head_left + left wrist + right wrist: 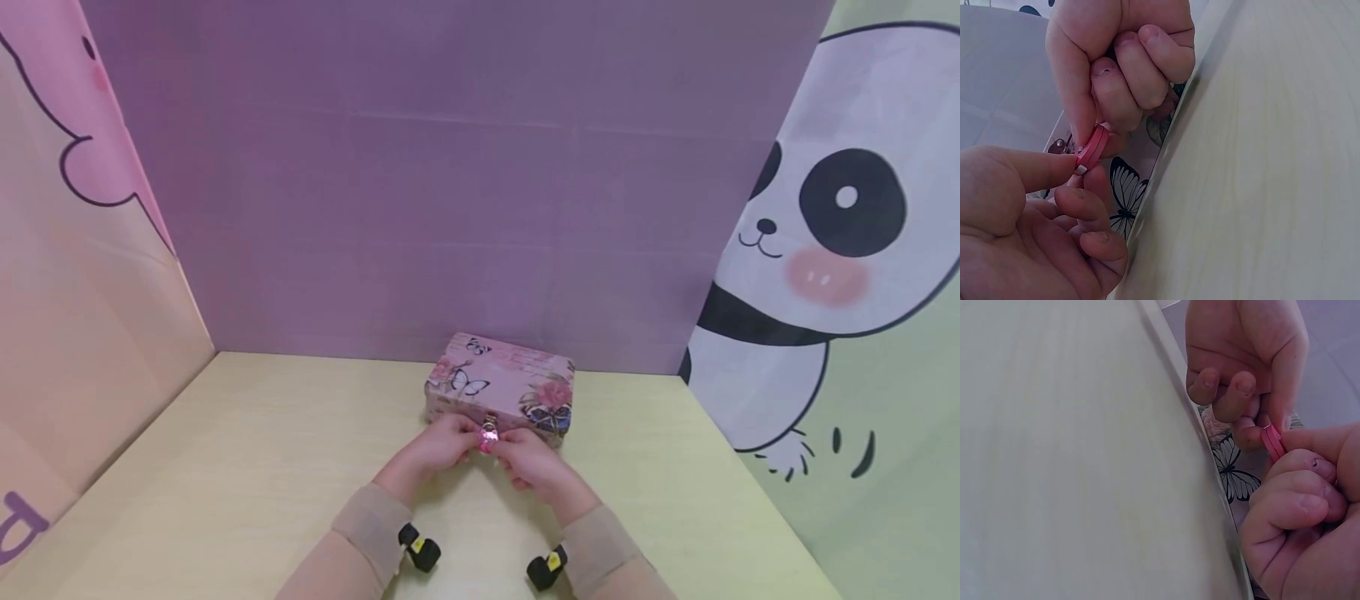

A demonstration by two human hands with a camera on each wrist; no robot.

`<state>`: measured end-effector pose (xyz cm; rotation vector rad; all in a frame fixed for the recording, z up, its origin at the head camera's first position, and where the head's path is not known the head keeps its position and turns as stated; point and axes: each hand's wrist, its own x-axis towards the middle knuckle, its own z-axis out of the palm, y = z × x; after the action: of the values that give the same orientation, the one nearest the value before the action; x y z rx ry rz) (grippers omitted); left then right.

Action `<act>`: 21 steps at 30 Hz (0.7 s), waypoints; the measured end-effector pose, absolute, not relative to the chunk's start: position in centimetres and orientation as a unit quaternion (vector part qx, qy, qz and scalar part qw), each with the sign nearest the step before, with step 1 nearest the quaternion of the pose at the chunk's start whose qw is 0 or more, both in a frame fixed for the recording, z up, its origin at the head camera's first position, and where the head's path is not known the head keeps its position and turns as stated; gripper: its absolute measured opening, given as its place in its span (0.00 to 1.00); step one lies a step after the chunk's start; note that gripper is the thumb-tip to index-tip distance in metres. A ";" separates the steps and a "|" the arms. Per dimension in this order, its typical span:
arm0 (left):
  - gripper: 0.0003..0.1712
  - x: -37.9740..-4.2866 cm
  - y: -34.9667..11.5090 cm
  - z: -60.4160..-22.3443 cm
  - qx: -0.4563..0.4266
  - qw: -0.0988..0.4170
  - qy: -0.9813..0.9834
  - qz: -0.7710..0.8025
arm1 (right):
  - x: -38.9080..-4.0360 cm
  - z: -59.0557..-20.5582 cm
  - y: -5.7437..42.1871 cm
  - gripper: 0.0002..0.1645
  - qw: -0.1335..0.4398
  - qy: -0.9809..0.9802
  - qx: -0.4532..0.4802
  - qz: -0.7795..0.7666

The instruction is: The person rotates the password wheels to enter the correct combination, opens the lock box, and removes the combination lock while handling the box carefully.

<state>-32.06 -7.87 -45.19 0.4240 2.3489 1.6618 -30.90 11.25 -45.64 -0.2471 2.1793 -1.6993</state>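
A pink box with butterflies and roses printed on it stands near the back of the table, its lid down. At its front metal clasp hangs a small pink padlock. My left hand pinches the padlock from the left between thumb and fingers. From the other side my right hand pinches it too, thumb against its face. In the left wrist view, the padlock sits between both sets of fingertips. The right wrist view shows only its pink edge; fingers cover the rest.
The pale wooden table reaches back to a purple backdrop. A panda-print sheet hangs on the right, and another printed sheet on the left. Black wrist cameras are strapped over both sleeves.
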 end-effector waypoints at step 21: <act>0.09 -32.0 -7.9 -45.2 0.145 0.121 0.797 0.574 | -30.7 -45.4 11.0 0.14 0.180 0.771 -0.085 -0.605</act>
<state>-32.01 -7.92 -45.18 0.4230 2.3274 1.6766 -30.69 10.98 -45.43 -0.2406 2.1772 -1.7104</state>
